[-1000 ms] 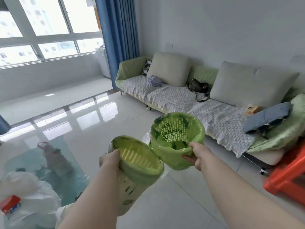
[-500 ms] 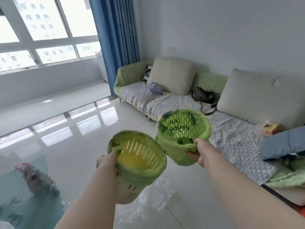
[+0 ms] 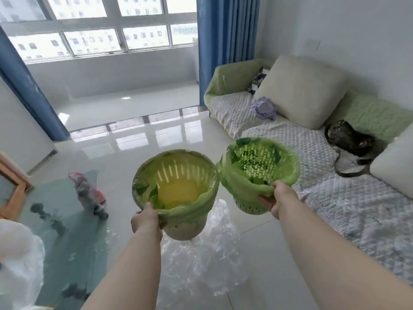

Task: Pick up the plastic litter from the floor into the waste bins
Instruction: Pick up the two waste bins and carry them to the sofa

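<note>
I hold two small slotted waste bins lined with green bags, side by side in the air, their rims almost touching. My left hand [image 3: 146, 219] grips the near rim of the left bin [image 3: 176, 175], whose inside looks yellow. My right hand [image 3: 280, 200] grips the near rim of the right bin [image 3: 259, 162], whose liner carries dark print. Both look empty inside. A large sheet of clear crumpled plastic [image 3: 205, 260] lies on the glossy floor right below the bins.
A sofa [image 3: 312, 157] with white quilted cover, cushions, a purple cloth and a black bag fills the right. A glass table top [image 3: 67, 231] with a pink bottle stands at the left; a white plastic bag [image 3: 20, 265] sits at the lower left. Blue curtains frame the window.
My view has swung left and down toward the floor. The clear plastic sheet has come into fuller view under the bins. Both hands keep their grip on the bins.
</note>
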